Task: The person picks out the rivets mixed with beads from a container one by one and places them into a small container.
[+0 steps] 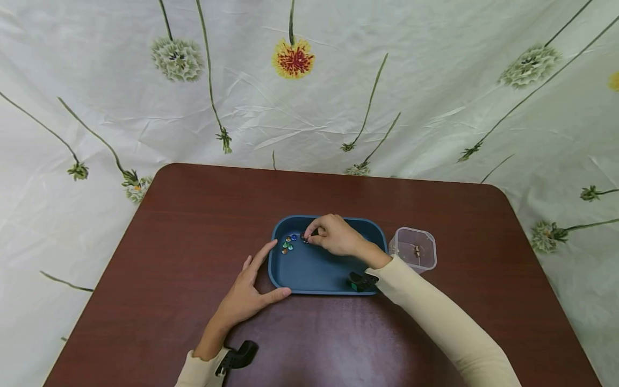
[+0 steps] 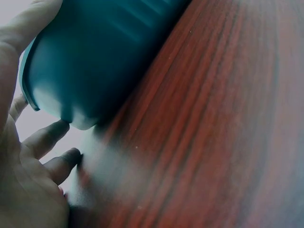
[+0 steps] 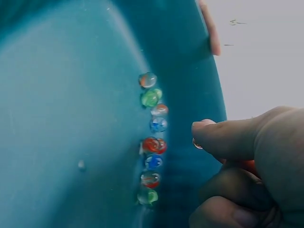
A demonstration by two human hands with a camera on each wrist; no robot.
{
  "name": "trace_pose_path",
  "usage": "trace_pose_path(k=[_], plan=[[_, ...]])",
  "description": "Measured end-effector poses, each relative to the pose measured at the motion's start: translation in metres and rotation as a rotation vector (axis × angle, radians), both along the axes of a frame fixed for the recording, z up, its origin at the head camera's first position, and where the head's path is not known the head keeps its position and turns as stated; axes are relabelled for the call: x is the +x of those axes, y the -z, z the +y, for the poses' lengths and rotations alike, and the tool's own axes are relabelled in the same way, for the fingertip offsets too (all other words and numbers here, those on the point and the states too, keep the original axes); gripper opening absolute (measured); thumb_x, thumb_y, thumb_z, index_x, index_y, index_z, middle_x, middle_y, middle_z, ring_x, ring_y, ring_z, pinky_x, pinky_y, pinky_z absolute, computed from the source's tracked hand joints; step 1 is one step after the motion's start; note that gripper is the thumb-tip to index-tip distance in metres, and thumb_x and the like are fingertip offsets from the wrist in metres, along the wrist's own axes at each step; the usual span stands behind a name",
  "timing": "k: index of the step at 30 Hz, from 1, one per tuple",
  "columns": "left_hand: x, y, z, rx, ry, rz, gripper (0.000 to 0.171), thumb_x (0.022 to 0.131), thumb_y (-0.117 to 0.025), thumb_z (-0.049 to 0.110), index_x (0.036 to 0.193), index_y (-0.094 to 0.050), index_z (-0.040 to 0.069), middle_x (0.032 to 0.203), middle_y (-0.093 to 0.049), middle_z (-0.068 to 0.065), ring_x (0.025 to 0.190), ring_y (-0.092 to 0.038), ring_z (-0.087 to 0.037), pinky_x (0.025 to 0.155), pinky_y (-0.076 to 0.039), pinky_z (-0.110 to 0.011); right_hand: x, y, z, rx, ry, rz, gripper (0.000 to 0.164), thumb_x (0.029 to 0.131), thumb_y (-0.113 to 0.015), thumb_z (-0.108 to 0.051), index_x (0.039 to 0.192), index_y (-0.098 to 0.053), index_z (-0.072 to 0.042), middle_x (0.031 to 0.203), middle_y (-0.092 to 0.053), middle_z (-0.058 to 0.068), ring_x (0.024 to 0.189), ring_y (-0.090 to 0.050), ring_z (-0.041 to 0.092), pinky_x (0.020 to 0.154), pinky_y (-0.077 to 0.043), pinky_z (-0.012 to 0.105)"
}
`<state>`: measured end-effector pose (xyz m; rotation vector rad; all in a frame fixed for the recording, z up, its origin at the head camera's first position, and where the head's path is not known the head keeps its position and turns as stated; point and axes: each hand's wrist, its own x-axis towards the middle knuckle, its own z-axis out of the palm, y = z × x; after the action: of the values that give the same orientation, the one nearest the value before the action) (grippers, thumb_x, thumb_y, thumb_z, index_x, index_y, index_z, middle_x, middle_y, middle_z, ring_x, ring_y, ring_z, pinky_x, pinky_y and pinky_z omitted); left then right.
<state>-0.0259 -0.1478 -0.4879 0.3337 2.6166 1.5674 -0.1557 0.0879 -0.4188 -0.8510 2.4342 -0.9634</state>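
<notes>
Several glass marbles, with red, blue and green swirls, lie in a loose row along one side of a blue tray. Over the tray, my right hand pinches a marble between thumb and forefinger; only a sliver of it shows at the fingertips. Something reddish shows among the lower fingers in the right wrist view, too hidden to name. My left hand touches the tray's left side with spread, fairly straight fingers, its thumb at the near left corner.
A clear plastic box stands right of the tray, beside the right forearm, with a few small brownish things in it. The tray rests on a dark red-brown wooden table. Behind hangs a white floral cloth.
</notes>
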Motion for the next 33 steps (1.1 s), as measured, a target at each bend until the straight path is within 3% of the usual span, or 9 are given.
trace_pose_path(k=[12,25,33], plan=[[0.0,0.0,-0.002,0.012,-0.005,0.002,0.1,0.082,-0.083,0.037,0.16,-0.022,0.033,0.163,-0.031,0.0,0.148,-0.035,-0.031,0.122,0.001,-0.065,0.007,-0.01,0.026,-0.069,0.02,0.022,0.018,0.098,-0.066,-0.014,0.109,-0.075,-0.002,0.046,-0.034,-0.004,0.041,-0.035,0.01,0.05,-0.037,0.021],[0.0,-0.001,0.0,0.015,0.002,0.0,0.1,0.082,-0.083,0.036,0.161,-0.022,0.029,0.164,-0.029,-0.002,0.149,-0.032,-0.034,0.122,0.0,-0.066,0.016,-0.032,0.067,-0.093,0.139,0.023,0.017,0.097,-0.066,-0.012,0.108,-0.073,-0.002,0.051,-0.026,-0.005,0.044,-0.03,0.011,0.05,-0.033,0.023],[0.0,-0.002,0.0,-0.001,-0.001,-0.024,0.101,0.082,-0.083,0.039,0.161,-0.021,0.032,0.165,-0.025,-0.001,0.151,-0.027,-0.035,0.122,-0.001,-0.066,0.019,-0.038,0.094,-0.119,0.216,0.027,0.015,0.097,-0.067,-0.011,0.107,-0.072,-0.002,0.054,-0.024,-0.004,0.045,-0.026,0.008,0.051,-0.034,0.024]])
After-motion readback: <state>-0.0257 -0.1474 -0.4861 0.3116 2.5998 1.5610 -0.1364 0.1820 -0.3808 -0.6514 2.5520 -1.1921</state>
